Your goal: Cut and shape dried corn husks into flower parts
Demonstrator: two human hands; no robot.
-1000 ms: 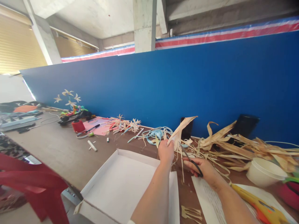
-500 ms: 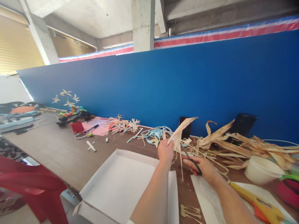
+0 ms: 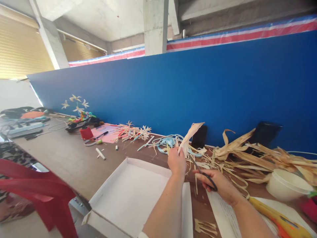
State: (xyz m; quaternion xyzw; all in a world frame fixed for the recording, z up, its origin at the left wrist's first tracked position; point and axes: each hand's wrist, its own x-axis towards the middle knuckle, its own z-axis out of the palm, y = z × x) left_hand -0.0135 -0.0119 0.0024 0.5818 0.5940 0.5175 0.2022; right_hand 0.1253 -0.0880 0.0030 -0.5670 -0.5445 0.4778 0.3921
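Note:
A pale dried corn husk [image 3: 190, 136] stands up out of my left hand [image 3: 177, 162], whose fingers are closed round its lower part. My right hand [image 3: 215, 182] grips dark-handled scissors [image 3: 203, 173]. Their blades point up and left, toward the husk just beside my left hand; whether they touch it I cannot tell. A thin strip of husk [image 3: 196, 185] hangs between the two hands. Cut husk pieces [image 3: 206, 227] lie on the brown table below, with a larger heap of dried husks [image 3: 237, 148] beyond my right hand.
An open white box [image 3: 128, 195] sits left of my forearm. At right are a yellow glue gun [image 3: 282, 218], a white tub [image 3: 287, 185] and a printed sheet [image 3: 221, 211]. Husk flowers [image 3: 143, 133] lie farther back. A blue panel [image 3: 173, 89] stands behind the table.
The view has shifted slightly, so things sit a little farther right. The scissors have tipped slightly downward near the husk. Both hands keep their holds.

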